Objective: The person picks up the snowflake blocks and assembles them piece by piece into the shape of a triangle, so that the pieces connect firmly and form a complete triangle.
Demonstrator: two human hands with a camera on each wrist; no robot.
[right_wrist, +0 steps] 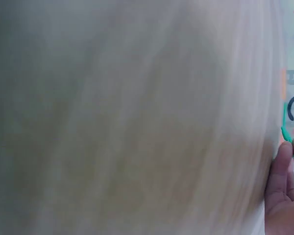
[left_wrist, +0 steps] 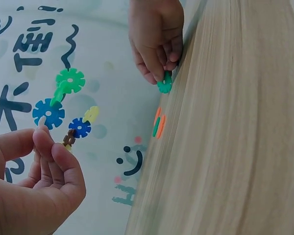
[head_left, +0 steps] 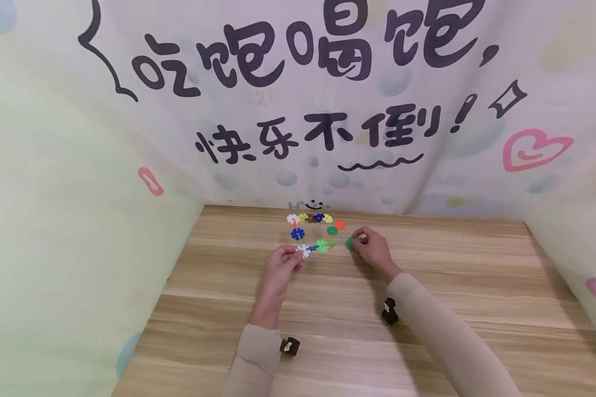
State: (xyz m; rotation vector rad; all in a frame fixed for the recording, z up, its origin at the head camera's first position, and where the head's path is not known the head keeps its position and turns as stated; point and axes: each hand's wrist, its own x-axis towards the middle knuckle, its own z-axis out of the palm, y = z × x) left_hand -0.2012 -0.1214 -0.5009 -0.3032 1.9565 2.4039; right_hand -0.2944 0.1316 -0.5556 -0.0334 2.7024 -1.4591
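My left hand (head_left: 281, 268) pinches a white notched plastic disc (head_left: 305, 252) between thumb and fingers. That disc belongs to a linked chain held above the table. A blue disc (left_wrist: 48, 113) and a light green disc (left_wrist: 71, 80) lead off to one side. Another arm of the chain has a blue disc (head_left: 297, 234), then a row with white, yellow, brown (head_left: 310, 218) and dark blue discs. Right of the chain, my right hand (head_left: 376, 251) pinches a single green disc (left_wrist: 164, 84) by its edge. The two hands are apart.
Beyond the chain, a loose green disc (head_left: 331, 230) and an orange disc (head_left: 340, 225) lie on the wooden table (head_left: 457, 264). A printed cloth backdrop (head_left: 258, 182) rises at the table's back edge. Small black devices (head_left: 389, 312) show at both wrists.
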